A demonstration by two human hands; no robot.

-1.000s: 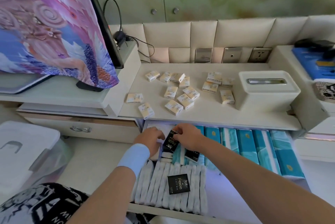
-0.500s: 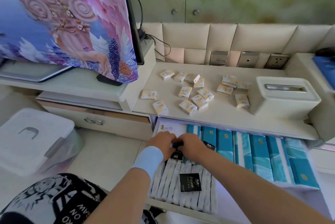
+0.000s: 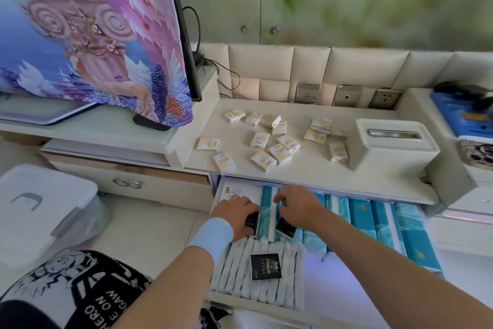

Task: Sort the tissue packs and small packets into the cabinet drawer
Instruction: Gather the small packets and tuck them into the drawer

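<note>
The cabinet drawer (image 3: pixel 346 302) stands pulled out below the counter. Inside it, blue tissue packs (image 3: pixel 360 215) stand in a row at the right and white wrapped packs (image 3: pixel 240 270) lie at the front left. My left hand (image 3: pixel 236 210) presses a small black packet (image 3: pixel 253 222) down among the packs. My right hand (image 3: pixel 298 204) rests with fingers spread over a second black packet (image 3: pixel 286 228); whether it grips that packet is unclear. A third black packet (image 3: pixel 266 266) lies flat on the white packs. Several cream mini tissue packs (image 3: pixel 280 152) are scattered on the counter (image 3: pixel 306 171).
A white tissue box (image 3: pixel 394 146) stands on the counter at the right. A TV under a patterned cloth (image 3: pixel 88 35) fills the upper left. A lidded plastic bin (image 3: pixel 40 211) sits on the floor at the left. Wall sockets (image 3: pixel 346 95) line the padded back.
My hands have drawn apart, the left to the drawer's left side, the right toward the blue packs. The black packets they held together now lie separately under each hand.
</note>
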